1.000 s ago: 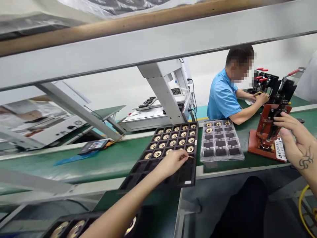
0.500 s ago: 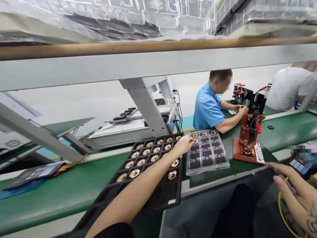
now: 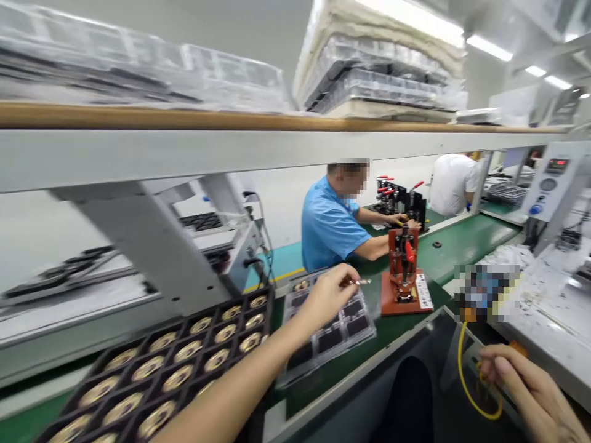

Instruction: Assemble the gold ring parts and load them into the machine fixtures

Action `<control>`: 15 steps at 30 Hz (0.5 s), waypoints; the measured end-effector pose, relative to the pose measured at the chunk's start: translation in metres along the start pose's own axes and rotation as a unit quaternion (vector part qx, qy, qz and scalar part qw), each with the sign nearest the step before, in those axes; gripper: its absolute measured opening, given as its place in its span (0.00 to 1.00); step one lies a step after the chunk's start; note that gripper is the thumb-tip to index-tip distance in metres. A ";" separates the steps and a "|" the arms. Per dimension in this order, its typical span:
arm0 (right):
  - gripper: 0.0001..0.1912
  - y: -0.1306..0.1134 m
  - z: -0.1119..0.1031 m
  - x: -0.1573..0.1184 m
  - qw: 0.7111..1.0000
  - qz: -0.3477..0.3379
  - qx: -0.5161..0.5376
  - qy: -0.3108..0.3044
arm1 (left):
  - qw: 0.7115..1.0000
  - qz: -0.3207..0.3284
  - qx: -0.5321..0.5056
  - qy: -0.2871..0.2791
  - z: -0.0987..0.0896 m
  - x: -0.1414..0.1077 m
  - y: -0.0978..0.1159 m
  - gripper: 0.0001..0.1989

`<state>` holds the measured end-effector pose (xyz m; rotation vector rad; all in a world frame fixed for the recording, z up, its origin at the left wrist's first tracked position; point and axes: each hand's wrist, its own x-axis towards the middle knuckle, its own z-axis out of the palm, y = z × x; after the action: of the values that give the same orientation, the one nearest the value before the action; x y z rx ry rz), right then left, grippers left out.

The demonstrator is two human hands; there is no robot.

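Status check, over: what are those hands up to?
Left hand over clear tray, pinching small shiny part. Right hand near yellow cable, grip unclear. Red fixture stands beside clear tray.

The left hand [image 3: 330, 292] hides most of the small metal piece [image 3: 364, 282] at its fingertips, and its forearm covers part of the clear tray [image 3: 341, 326]. At lower left, the frame's bottom edge cuts the black tray [image 3: 233, 357]. The label [image 3: 424, 291] is too small to read. At lower right, the cropped right hand [image 3: 529, 384] perhaps holds something; its curled fingers obscure this.
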<state>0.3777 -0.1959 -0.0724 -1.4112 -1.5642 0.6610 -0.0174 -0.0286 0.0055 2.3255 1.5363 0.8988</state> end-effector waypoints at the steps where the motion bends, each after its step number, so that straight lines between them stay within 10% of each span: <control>1: 0.16 -0.015 0.005 0.004 1.000 0.005 0.014 -0.005 | 0.997 0.072 -0.030 -0.002 0.011 0.001 0.027 0.04; 6: 0.31 -0.066 0.007 0.024 0.991 -0.052 0.121 -0.002 | 0.868 0.478 -0.136 0.017 0.065 0.003 0.136 0.10; 15: 0.17 -0.049 -0.055 -0.011 0.991 -0.016 0.046 0.126 | 0.783 0.591 -0.196 -0.009 0.134 0.022 0.224 0.08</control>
<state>0.4017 -0.2262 -0.0087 -1.3418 -1.3393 0.5081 0.2382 -0.0857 0.0165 2.7447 -0.3593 1.1987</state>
